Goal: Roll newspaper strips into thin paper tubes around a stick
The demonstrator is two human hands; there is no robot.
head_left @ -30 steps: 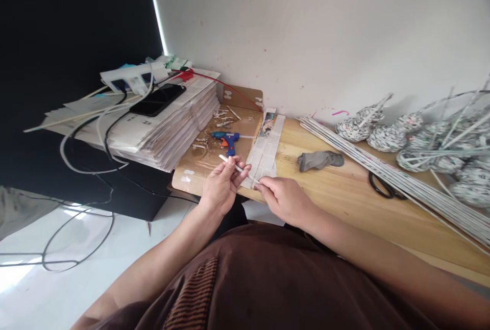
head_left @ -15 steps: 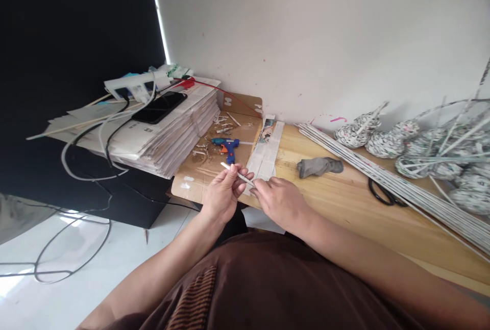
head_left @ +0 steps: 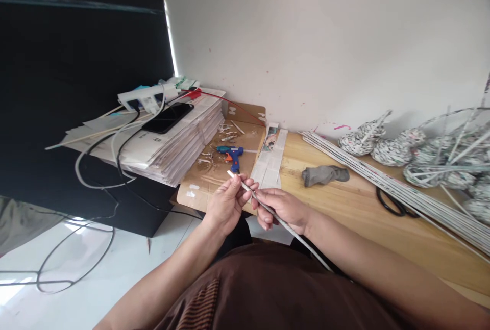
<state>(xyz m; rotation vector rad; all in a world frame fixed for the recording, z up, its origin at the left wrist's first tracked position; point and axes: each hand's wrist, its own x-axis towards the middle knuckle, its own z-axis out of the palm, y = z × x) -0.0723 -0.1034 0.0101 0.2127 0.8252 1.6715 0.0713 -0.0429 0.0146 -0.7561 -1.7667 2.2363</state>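
Note:
A thin rolled paper tube (head_left: 293, 231) runs slantwise across in front of my body, its pale tip pointing up and to the left. My left hand (head_left: 225, 202) pinches it close to that tip between thumb and fingers. Just behind, my right hand (head_left: 285, 208) closes round the same tube with thumb and curled fingers. Beyond the hands, a blue glue gun (head_left: 234, 156) lies on a cardboard sheet (head_left: 195, 198). Strips of newspaper (head_left: 271, 159) lie beside it.
At left, a tall paper stack (head_left: 191, 154) carries a phone (head_left: 168, 117) and a power strip (head_left: 147, 98) with cables. On the wooden table are a grey cloth (head_left: 325, 175), a bundle of paper tubes (head_left: 383, 183), black-handled scissors (head_left: 390, 202) and several woven paper pieces (head_left: 362, 133).
My right hand has turned, so its thumb and fingers now show, and a long stretch of the tube below it has come into sight. The whole view has shifted slightly.

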